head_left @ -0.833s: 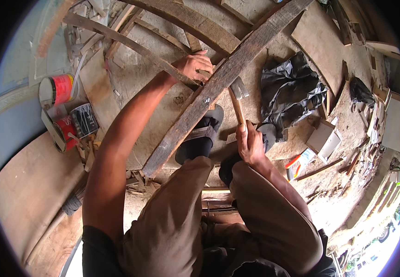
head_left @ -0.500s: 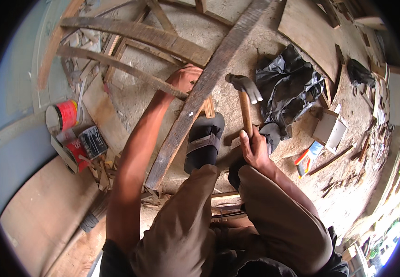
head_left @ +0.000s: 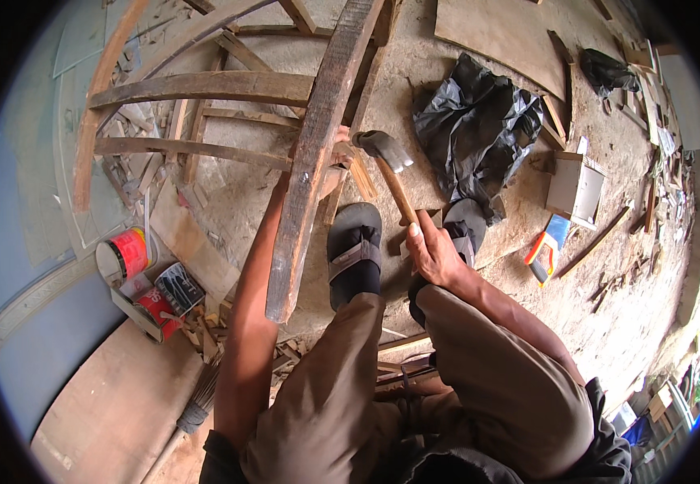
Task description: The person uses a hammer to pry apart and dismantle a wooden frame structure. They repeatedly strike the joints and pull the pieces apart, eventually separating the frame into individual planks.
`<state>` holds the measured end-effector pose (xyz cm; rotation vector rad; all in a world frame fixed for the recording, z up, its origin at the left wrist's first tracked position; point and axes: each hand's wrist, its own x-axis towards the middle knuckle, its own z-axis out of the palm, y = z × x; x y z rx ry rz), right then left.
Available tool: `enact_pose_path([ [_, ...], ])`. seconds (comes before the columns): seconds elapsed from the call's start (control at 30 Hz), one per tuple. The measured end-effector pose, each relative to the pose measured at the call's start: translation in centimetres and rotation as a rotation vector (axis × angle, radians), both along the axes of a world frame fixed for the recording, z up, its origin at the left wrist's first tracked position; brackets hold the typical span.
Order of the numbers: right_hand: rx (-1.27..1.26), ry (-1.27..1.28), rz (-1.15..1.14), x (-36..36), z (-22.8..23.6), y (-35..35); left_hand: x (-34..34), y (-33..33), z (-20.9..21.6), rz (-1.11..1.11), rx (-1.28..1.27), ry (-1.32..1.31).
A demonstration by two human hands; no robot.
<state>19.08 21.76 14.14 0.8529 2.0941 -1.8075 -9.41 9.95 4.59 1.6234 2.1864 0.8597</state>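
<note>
My right hand (head_left: 437,252) is closed around the wooden handle of a claw hammer (head_left: 384,150). The hammer's metal head is up beside the frame, close to my left fingers. A wooden frame (head_left: 196,87) of dark, weathered bars leans across on the left, its thick beam (head_left: 305,185) slanting towards me. Behind that beam my left hand (head_left: 338,158) is partly hidden, its fingers curled. A short, pale wood piece (head_left: 363,177) sticks out beside these fingers; what they grip is covered.
A crumpled black plastic bag (head_left: 479,129) lies on the floor beyond my sandalled feet. To the right are a handsaw (head_left: 545,248) with an orange handle and a white box (head_left: 576,189). Paint cans (head_left: 128,254) stand at left near wood scraps. A plywood sheet (head_left: 503,36) lies far off.
The frame's thick beam has swung to a steeper angle, its near end shifting right. My left hand has moved slightly down with it. The hammer head has shifted left, nearer to the beam.
</note>
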Motion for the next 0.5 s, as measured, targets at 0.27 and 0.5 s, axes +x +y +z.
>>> enact_pose_path([
  [0.27,0.159,0.049,0.088,-1.0,-1.3,-0.6,3.3,-3.1,-0.2,0.231,0.176,-0.144],
  [0.5,0.129,0.033,0.062,-0.9,-1.0,0.1,2.9,-5.0,1.3,0.23,0.239,-0.118],
])
